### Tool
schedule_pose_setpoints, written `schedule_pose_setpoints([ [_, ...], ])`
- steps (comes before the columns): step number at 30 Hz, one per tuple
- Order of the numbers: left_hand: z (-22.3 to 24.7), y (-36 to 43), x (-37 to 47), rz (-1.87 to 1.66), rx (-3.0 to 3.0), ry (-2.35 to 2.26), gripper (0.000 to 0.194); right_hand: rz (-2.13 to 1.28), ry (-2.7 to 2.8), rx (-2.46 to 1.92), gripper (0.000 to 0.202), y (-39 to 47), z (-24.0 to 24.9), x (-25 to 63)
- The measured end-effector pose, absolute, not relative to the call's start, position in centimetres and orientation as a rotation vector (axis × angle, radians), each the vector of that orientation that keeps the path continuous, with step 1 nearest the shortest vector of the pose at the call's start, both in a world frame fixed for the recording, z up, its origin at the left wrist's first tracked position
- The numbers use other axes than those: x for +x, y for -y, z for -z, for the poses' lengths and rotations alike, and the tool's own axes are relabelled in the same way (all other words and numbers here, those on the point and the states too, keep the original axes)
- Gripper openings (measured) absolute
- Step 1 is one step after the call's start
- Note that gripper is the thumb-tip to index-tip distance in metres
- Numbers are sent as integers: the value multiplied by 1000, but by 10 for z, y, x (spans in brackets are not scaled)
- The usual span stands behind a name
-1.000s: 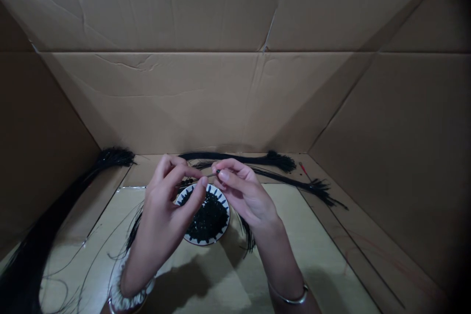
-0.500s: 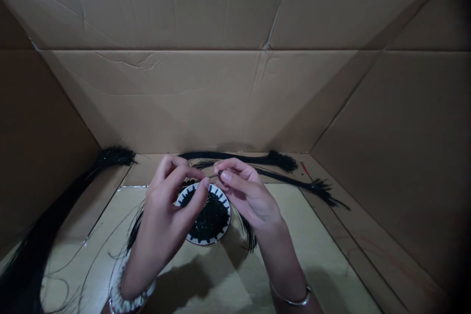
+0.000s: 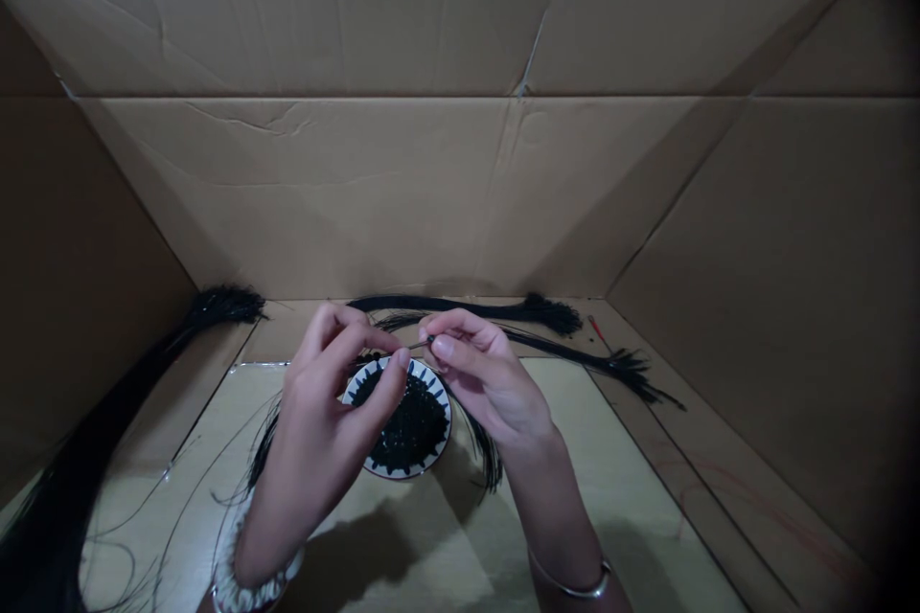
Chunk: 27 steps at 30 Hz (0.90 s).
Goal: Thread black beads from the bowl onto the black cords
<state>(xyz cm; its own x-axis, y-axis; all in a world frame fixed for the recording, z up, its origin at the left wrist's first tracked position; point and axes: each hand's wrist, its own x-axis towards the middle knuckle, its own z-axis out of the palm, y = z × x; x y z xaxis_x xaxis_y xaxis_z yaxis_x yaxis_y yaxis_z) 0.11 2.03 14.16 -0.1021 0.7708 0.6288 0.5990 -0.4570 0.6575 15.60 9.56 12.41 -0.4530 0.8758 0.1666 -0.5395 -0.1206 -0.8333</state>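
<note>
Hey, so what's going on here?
A person is doing fine work with both hands. The left hand pinches a thin dark strand, and the right hand pinches a small dark piece at its end. Below them is a patterned bowl of tiny black bits. Bundles of long black strands lie around it.

A creased cardboard back wall rose behind the pale table, crossed by one long horizontal fold. A left wall and a right wall, both cardboard, stood either side. A thin red item lay near the back right corner; faint red lines curved over the cardboard nearer.
</note>
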Motion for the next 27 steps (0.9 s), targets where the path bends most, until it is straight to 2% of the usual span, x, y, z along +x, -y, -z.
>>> schedule_pose_setpoints([
  [27, -141, -18, 2, -1606, 1958, -1526, 5, -1760, 1151, -516, 13, -94, -126, 157],
])
